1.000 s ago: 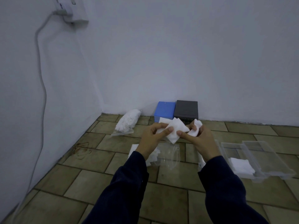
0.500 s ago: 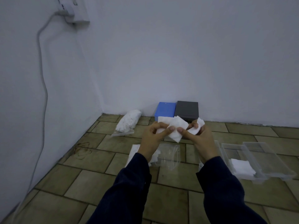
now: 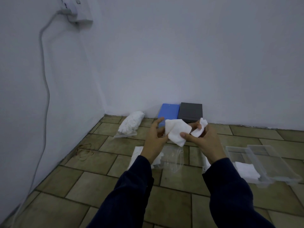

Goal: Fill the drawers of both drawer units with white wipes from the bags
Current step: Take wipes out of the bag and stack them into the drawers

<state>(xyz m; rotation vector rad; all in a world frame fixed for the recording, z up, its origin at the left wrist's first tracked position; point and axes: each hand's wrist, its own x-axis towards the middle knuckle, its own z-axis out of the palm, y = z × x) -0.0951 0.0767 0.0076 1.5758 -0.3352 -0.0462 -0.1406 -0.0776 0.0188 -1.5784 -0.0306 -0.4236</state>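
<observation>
I hold a white wipe (image 3: pixel 176 130) up between both hands, above the floor. My left hand (image 3: pixel 153 139) has its fingers curled at the wipe's left edge, with the thumb raised off it. My right hand (image 3: pixel 206 142) pinches the wipe's lower right with its thumb and also grips a smaller crumpled wipe (image 3: pixel 199 129). Below my hands lies an open clear bag (image 3: pixel 172 160) with some wipes in it. A full bag of wipes (image 3: pixel 131 124) lies by the wall. A blue drawer unit (image 3: pixel 169 111) and a dark grey drawer unit (image 3: pixel 191 111) stand against the wall.
Two clear plastic drawers lie on the tiled floor at the right: the nearer drawer (image 3: pixel 230 152) holds a stack of wipes (image 3: pixel 246 170), and the other drawer (image 3: pixel 273 162) lies beside it. A grey cable (image 3: pixel 44 76) hangs down the left wall from a socket.
My left thumb has lifted off the wipe and now points up. The right hand has drawn slightly apart from the left, and the wipe has opened out a little.
</observation>
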